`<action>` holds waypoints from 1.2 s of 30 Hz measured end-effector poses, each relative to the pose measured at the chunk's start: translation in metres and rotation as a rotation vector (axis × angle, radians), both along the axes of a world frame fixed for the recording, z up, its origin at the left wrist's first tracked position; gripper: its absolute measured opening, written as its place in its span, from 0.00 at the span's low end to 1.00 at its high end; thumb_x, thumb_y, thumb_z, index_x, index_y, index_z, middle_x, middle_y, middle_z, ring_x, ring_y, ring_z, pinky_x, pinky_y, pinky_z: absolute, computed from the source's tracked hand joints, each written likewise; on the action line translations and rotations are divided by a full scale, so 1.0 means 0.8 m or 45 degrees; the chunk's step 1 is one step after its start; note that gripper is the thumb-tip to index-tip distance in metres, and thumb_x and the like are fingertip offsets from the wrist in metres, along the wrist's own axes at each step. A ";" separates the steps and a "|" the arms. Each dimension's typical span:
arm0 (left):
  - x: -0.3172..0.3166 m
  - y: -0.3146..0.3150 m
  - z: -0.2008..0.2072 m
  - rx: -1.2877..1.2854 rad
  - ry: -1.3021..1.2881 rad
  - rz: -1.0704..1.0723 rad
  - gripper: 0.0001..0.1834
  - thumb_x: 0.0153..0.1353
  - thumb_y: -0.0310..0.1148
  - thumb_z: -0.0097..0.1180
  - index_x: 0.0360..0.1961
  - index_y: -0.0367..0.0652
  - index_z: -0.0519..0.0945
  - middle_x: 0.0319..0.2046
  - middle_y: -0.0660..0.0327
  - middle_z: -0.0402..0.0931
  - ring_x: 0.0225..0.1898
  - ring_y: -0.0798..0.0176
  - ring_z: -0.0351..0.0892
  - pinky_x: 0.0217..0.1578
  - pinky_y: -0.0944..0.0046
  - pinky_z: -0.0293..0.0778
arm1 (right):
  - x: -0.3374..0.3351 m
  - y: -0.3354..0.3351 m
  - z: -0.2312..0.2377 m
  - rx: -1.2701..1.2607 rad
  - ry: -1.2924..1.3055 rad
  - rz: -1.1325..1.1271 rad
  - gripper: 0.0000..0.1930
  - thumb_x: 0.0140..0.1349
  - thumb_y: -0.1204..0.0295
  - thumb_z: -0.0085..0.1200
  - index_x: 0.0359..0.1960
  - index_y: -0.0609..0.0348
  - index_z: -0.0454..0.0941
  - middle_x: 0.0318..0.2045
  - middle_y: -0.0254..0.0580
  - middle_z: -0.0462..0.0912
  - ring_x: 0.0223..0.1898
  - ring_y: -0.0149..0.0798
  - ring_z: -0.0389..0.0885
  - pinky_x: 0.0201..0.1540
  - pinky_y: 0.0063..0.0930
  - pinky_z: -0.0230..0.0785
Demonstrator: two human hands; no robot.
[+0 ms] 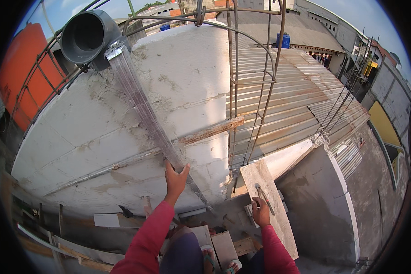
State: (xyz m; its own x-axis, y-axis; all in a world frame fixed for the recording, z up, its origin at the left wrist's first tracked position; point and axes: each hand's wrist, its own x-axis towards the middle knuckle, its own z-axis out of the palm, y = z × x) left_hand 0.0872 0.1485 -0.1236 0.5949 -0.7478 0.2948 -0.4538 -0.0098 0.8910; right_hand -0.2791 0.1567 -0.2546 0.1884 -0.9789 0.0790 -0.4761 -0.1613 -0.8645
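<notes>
Bar [144, 104], long and metallic, slanted across the white block wall [187, 68] from upper left, beside the grey pipe elbow [100, 34], to lower right; the left hand [175, 182] gripped it. Whether the right hand [261, 213] held the slim tool [266, 201] over the plank [253, 176] I couldn't tell. The orange tank's [22, 66] contents were hidden; corrugated roofing [292, 86] spread rightward.

Left arm [151, 228] reaches forward, left fingers [169, 167] apart from thumb [185, 169], right fingers [255, 202] curled.

A long metal bar [148, 114] is held across a white wall [187, 61] by the left hand [175, 181]; a slender tool [263, 193] is touched by the right hand [261, 213]
</notes>
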 end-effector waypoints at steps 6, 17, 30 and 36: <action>0.001 -0.008 0.001 -0.036 -0.033 0.025 0.27 0.60 0.34 0.72 0.53 0.34 0.71 0.42 0.50 0.83 0.44 0.56 0.84 0.47 0.57 0.76 | 0.014 -0.034 -0.008 -0.075 0.019 -0.008 0.12 0.72 0.73 0.52 0.51 0.64 0.82 0.46 0.56 0.86 0.46 0.52 0.88 0.51 0.39 0.79; 0.011 -0.015 -0.018 0.017 -0.016 -0.189 0.22 0.66 0.42 0.68 0.49 0.38 0.74 0.38 0.56 0.84 0.40 0.59 0.84 0.46 0.56 0.76 | 0.038 -0.052 -0.008 0.052 -0.026 0.052 0.14 0.72 0.71 0.51 0.52 0.64 0.82 0.50 0.55 0.85 0.54 0.55 0.83 0.58 0.43 0.75; 0.009 -0.030 -0.011 0.065 -0.184 -0.247 0.29 0.62 0.41 0.72 0.55 0.33 0.73 0.47 0.51 0.85 0.51 0.60 0.85 0.55 0.60 0.78 | 0.052 -0.025 -0.078 0.242 0.408 0.674 0.16 0.72 0.64 0.50 0.51 0.61 0.82 0.45 0.60 0.85 0.49 0.62 0.83 0.54 0.50 0.74; 0.002 -0.032 -0.003 -0.069 -0.214 -0.184 0.30 0.57 0.34 0.69 0.57 0.30 0.74 0.49 0.46 0.80 0.50 0.51 0.82 0.53 0.54 0.75 | 0.092 -0.031 -0.157 0.287 0.670 0.940 0.15 0.71 0.66 0.49 0.47 0.63 0.82 0.43 0.60 0.86 0.47 0.61 0.84 0.52 0.49 0.75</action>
State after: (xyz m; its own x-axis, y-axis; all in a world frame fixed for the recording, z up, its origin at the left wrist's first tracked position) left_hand 0.0884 0.1228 -0.1257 0.4220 -0.8020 0.4227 -0.5890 0.1119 0.8003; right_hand -0.2054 0.1316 -0.3802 0.7264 -0.5789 -0.3703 -0.6589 -0.4336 -0.6147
